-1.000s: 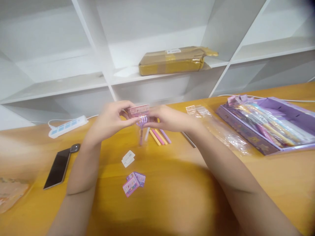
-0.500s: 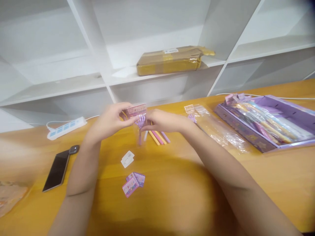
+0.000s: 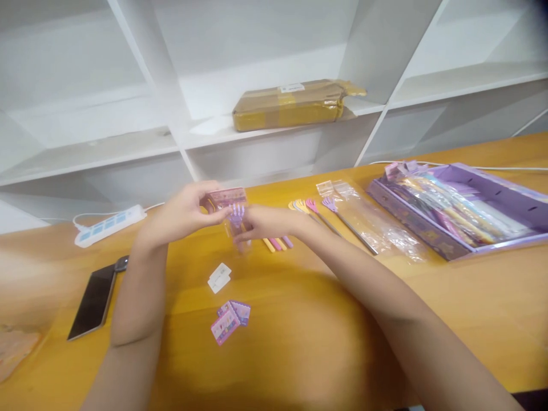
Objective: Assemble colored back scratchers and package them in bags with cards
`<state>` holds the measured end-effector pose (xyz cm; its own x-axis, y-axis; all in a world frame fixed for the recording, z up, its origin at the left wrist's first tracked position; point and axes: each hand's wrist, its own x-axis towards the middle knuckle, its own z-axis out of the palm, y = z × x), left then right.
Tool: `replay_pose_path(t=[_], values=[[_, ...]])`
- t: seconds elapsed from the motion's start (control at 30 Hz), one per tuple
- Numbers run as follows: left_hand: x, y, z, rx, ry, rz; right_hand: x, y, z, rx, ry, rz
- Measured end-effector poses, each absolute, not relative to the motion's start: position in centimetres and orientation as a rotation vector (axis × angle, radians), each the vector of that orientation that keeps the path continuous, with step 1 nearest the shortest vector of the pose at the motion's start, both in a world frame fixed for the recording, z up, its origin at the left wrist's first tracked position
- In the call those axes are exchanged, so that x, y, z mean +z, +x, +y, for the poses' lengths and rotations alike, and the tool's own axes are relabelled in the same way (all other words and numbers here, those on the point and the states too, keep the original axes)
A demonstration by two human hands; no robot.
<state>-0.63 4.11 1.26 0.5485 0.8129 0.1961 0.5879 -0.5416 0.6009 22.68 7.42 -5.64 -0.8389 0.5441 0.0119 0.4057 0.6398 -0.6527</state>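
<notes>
My left hand (image 3: 188, 214) is closed on a clear plastic bag with a pink printed header card (image 3: 233, 195). A purple hand-shaped back scratcher (image 3: 237, 213) shows at the bag, its fingers pointing up; whether it is fully inside I cannot tell. My right hand (image 3: 268, 221) is closed around the back scratcher, its fingertips partly hidden and slightly blurred. Beneath the right hand lie yellow, pink and purple stick ends (image 3: 277, 244). To its right, several more back scratchers with yellow, pink and purple heads (image 3: 311, 206) rest on the table, partly covered by my forearm.
Clear bags (image 3: 385, 234) lie beside a purple box (image 3: 466, 251) of packaged sticks. Small printed cards (image 3: 231, 321) and white cards (image 3: 220, 278) sit in front. A phone (image 3: 93, 305), a power strip (image 3: 111, 225) and a taped parcel (image 3: 291, 108) on the shelf are also around.
Both hands have shifted slightly left and down in view with the bag and purple back scratcher. More back scratcher heads now show past my right wrist.
</notes>
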Motion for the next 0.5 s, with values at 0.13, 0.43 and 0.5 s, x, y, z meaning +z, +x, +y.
replay_pose_path(t=[0.13,0.43,0.5], values=[[1.2,-0.8,4.4,0.614,2.281,1.111,-7.0,21.7,7.9,1.070,-0.720,-2.707],[0.2,-2.6,7.1,0.802,2.098,1.121,-8.7,22.2,10.1,1.023,-0.867,-2.694],[0.0,-3.0,7.6,0.894,2.090,1.185,-8.0,23.3,10.6,0.943,-0.945,-2.642]])
